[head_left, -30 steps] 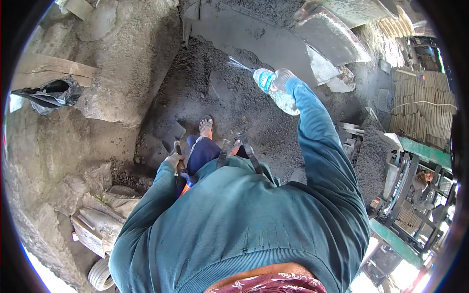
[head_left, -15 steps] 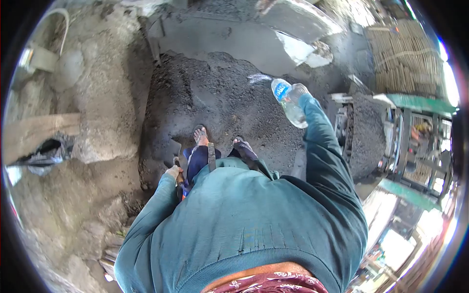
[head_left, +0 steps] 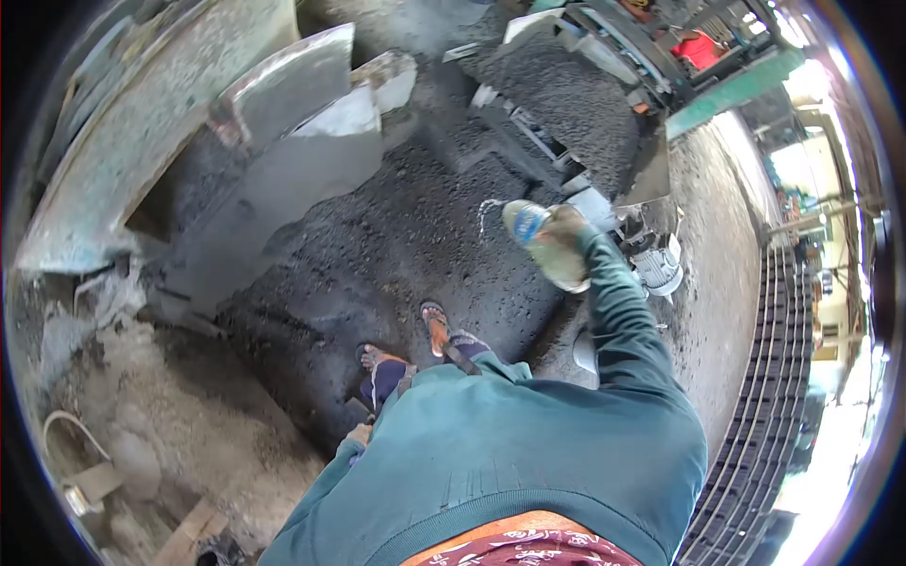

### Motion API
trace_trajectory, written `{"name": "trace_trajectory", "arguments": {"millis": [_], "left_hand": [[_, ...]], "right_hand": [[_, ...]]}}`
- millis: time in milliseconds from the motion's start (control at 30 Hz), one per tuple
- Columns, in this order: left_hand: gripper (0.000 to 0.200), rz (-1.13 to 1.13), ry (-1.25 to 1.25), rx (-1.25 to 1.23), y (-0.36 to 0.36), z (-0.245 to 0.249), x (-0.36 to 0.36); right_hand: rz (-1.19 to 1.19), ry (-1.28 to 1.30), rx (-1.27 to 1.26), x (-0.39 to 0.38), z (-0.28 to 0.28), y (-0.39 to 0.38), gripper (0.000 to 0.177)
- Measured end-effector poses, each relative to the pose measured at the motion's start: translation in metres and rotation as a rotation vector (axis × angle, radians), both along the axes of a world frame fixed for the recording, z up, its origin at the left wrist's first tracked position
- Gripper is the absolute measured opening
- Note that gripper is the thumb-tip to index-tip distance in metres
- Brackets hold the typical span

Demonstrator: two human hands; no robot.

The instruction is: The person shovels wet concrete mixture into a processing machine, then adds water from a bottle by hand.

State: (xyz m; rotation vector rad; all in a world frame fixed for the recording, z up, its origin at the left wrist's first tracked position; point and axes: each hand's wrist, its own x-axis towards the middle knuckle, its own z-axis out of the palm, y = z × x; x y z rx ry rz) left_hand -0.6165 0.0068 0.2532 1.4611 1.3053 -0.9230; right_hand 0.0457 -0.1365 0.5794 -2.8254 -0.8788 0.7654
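Bottle (head_left: pixel 540 249): swung R vs. prev. frame; tilted, prob. so water (head_left: pixel 483 208) pours.
R hand (head_left: pixel 568 226): round bottle.
L hand (head_left: pixel 360 435): by shirt (head_left: pixel 528 434); can't tell grip.

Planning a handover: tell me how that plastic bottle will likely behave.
The bottle probably squeezes easily, looking like see-through plastic. Its rounded body could roll if laid down. Water spilling from it suggests a shifting, lightening load.
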Motion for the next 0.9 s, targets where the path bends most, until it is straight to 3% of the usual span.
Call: {"name": "trace_trajectory", "arguments": {"millis": [33, 67, 133, 200, 233, 300, 367, 533, 667, 767, 900], "left_hand": [[0.041, -0.021, -0.001, -0.004, 0.005, 0.002, 0.006], [0.041, -0.042, 0.0, -0.007, 0.006, 0.002, 0.009], [0.042, -0.074, 0.001, -0.009, 0.012, 0.005, 0.018], [0.043, -0.115, 0.006, -0.002, 0.019, 0.007, 0.023], [0.043, -0.133, 0.004, -0.001, 0.022, 0.01, 0.028], [0.044, -0.173, 0.004, 0.007, 0.028, 0.015, 0.035], [0.045, -0.213, 0.002, 0.015, 0.032, 0.019, 0.039], [0.047, -0.36, -0.026, 0.046, 0.046, 0.031, 0.057], [0.048, -0.552, -0.108, 0.092, 0.068, 0.042, 0.078], [0.05, -0.738, -0.235, 0.134, 0.089, 0.049, 0.121], [0.053, -0.951, -0.327, 0.151, 0.128, 0.046, 0.183]], "right_hand": [[0.101, -0.155, 0.003, 0.017, 0.033, -0.014, 0.042], [0.28, -0.275, -0.202, 0.072, 0.037, -0.043, 0.038], [0.285, -0.445, -0.032, 0.103, 0.126, -0.072, 0.029], [0.004, -0.518, -0.11, 0.072, 0.232, -0.049, 0.025], [-0.079, -0.592, -0.145, 0.075, 0.257, -0.049, 0.025], [0.024, -0.674, -0.181, 0.129, 0.278, -0.076, 0.03], [0.021, -0.716, -0.298, 0.137, 0.3, -0.075, 0.033], [0.063, -0.773, -0.234, 0.153, 0.315, -0.084, 0.031], [-0.013, -0.852, -0.251, 0.183, 0.291, -0.109, 0.026], [0.089, -0.76, -0.385, 0.184, 0.275, -0.128, 0.027], [-0.206, -0.678, -0.058, 0.145, 0.232, -0.185, 0.031]]}}
